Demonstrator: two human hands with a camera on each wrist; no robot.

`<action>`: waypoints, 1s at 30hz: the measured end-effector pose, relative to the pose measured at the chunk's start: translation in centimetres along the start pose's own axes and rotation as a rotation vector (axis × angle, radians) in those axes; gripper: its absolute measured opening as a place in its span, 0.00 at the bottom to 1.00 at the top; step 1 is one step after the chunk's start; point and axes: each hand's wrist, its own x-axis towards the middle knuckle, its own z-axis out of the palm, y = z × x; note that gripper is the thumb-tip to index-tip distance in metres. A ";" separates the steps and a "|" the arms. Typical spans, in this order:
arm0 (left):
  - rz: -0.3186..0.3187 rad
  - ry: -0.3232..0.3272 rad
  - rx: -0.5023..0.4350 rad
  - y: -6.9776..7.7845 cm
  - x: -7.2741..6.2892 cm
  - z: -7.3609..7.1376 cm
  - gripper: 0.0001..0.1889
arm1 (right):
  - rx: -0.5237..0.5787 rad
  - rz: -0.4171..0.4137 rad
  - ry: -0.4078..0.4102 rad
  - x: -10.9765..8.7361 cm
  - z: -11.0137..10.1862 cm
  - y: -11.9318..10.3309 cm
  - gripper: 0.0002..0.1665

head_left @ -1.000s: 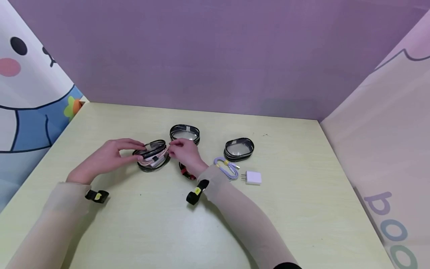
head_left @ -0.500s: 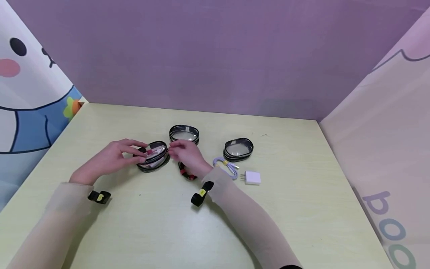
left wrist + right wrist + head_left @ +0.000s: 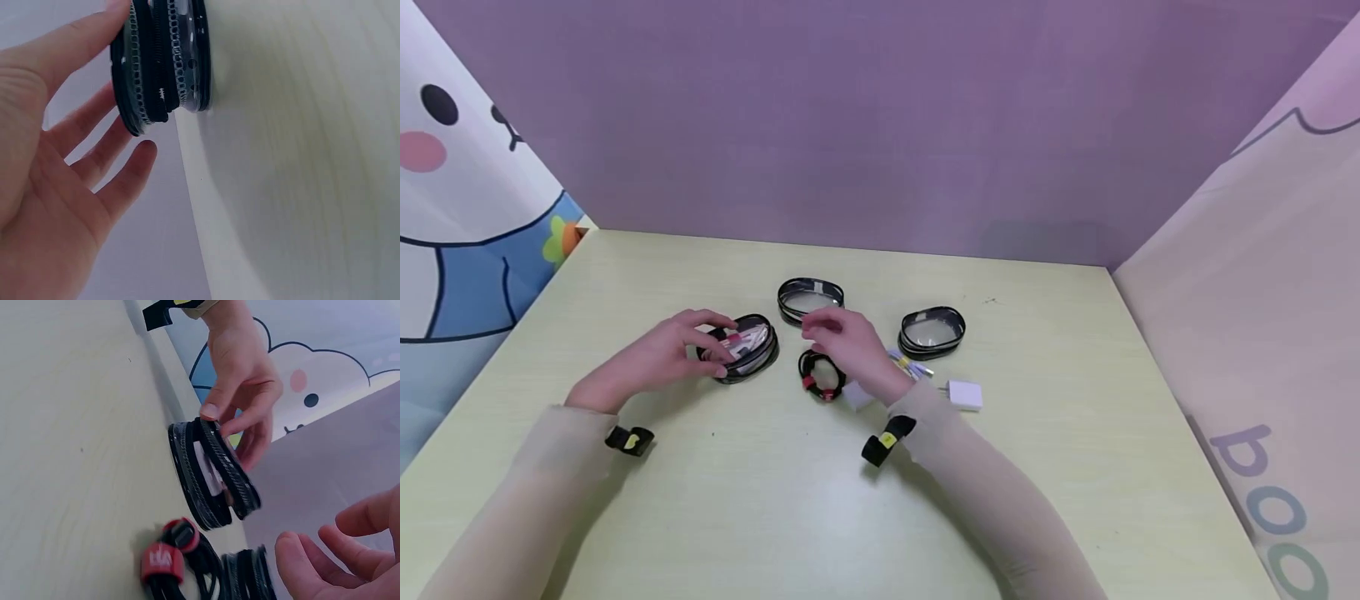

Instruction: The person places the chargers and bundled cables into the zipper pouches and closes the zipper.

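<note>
A small black-edged zip case (image 3: 760, 364) with a clear top stands on the table, pink and white contents showing through it. My left hand (image 3: 681, 354) holds its left end, thumb near the edge and fingertips on the lid. In the left wrist view, the zip case (image 3: 156, 62) shows its zip on the side, with the lower fingers spread beside it. Through a gap under the lid of the zip case (image 3: 184, 469), something white shows in the right wrist view. My right hand (image 3: 861, 354) hovers to the right, fingers loosely bent, holding nothing, above a coiled black cable (image 3: 805, 367) with red straps.
Two more clear-topped zip cases stand behind: one zip case (image 3: 785, 310) in the middle, another zip case (image 3: 931, 333) to the right. A lilac cable (image 3: 922, 367) and a white plug adapter (image 3: 964, 396) lie near the right wrist. Another white block (image 3: 856, 395) is partly covered by that hand.
My right hand has moved away from the zip case to the right, uncovering the coiled black cable. The case's lid has come down over the pink contents; my left hand has shifted slightly right.
</note>
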 end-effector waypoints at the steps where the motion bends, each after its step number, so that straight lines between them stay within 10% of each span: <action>1: 0.005 0.002 0.003 0.0 0.0 0.0 0.12 | -0.005 -0.003 -0.002 -0.2 -0.3 0.0 0.15; 13: -0.097 -0.032 -0.032 0.4 0.3 0.2 0.13 | -0.029 -0.032 -0.052 -3.2 -3.8 0.7 0.14; 30: 0.000 -0.054 -0.018 1.0 -0.3 0.9 0.20 | -0.027 -0.013 -0.130 -8.1 -8.0 2.8 0.13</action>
